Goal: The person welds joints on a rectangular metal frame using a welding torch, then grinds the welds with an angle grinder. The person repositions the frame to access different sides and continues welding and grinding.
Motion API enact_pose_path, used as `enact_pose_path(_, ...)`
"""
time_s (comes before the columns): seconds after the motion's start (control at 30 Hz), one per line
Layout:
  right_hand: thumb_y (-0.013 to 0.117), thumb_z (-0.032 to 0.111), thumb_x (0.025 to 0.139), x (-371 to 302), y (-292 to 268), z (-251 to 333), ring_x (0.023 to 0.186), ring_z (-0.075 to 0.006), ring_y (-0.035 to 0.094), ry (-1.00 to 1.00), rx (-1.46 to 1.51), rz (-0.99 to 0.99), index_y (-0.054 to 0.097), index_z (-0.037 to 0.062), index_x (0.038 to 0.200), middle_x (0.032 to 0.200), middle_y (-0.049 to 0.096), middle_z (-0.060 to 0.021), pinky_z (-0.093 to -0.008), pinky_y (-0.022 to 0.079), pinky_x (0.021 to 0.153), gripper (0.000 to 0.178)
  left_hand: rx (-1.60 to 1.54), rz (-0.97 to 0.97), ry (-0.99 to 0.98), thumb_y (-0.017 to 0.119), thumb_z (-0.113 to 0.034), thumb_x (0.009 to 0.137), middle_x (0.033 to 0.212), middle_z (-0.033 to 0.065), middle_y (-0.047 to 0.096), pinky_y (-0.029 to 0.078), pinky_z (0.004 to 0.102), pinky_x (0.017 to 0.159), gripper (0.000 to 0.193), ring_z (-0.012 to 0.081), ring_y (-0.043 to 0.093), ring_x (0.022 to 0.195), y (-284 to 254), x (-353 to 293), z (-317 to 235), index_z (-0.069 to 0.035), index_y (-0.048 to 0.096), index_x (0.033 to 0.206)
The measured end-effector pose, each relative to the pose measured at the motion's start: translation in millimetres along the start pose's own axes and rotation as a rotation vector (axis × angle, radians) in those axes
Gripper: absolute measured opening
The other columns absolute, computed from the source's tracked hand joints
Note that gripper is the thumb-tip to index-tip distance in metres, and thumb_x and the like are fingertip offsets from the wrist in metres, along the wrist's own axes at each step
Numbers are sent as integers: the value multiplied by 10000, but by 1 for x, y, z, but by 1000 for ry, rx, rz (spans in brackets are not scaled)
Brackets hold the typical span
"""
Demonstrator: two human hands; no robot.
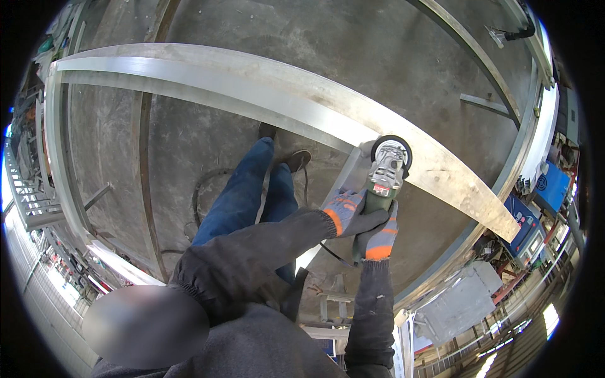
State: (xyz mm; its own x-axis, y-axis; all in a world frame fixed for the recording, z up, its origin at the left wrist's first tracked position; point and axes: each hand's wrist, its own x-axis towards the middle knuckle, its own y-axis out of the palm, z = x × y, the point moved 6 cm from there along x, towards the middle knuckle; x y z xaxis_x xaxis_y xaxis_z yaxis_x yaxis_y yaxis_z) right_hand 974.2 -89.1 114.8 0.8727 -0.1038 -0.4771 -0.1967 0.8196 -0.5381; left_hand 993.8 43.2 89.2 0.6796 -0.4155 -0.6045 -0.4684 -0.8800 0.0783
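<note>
An angle grinder point(386, 170) with a grey metal head, a green body and a round dark-rimmed disc lies across a long pale metal beam point(252, 82). Its disc end is over the beam, beside a joint where a crosswise metal bar point(343, 179) meets it. I cannot tell whether the disc touches the metal. My left hand point(354, 213), in a grey and orange work glove, is closed around the grinder's body from the left. Behind it, my right hand point(380, 236), gloved alike, grips the rear of the body. The gloves hide most of the handle.
The beam belongs to a large metal frame with a side bar point(60, 157) at left. My legs point(242, 189) stand inside it on the concrete floor point(183, 145). A dark cable point(201, 189) trails there. Blue machines point(523, 227) and a grey metal box point(460, 302) stand at right.
</note>
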Motion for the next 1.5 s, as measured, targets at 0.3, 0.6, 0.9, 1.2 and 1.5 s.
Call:
enact_pose_path(0.3,786,221,785,-4,1,-7,1028,-284,693,63,-39,5,492,32,1303,1072,686,-168,-403,543,861,625,-2,-84,56,658,-473,885,1150,199,711,509,409,967,573,342,685,1066,2,0,2,-44,637,1265)
enact_pose_path(0.6,754,178,822,8,6,-19,1031,-251,667,87,163,-5,473,35,1327,1135,663,-151,-387,541,887,596,-89,-14,-47,670,-444,894,1244,191,679,497,383,997,628,309,651,1164,6,7,5,-36,562,1359)
enact_pose_path(0.9,739,178,842,8,2,-2,1040,-254,671,19,-48,23,456,32,1336,1168,658,-137,-405,548,893,588,-164,47,-45,652,-553,879,1346,196,631,458,404,1062,770,341,605,1248,8,8,4,-59,478,1444)
enact_pose_path(1.2,776,245,815,7,2,0,1103,-326,663,43,-57,61,459,38,1366,1194,651,-180,-412,530,918,668,-214,14,-17,670,-390,927,1248,165,674,492,362,1003,593,251,648,1146,6,4,1,-46,529,1388)
enact_pose_path(1.5,725,179,885,4,5,-24,1024,-252,660,-30,71,9,498,17,1369,1165,673,-138,-404,547,881,559,-265,61,-66,687,-485,881,1213,182,685,511,390,967,670,299,662,1113,17,16,6,-21,549,1345)
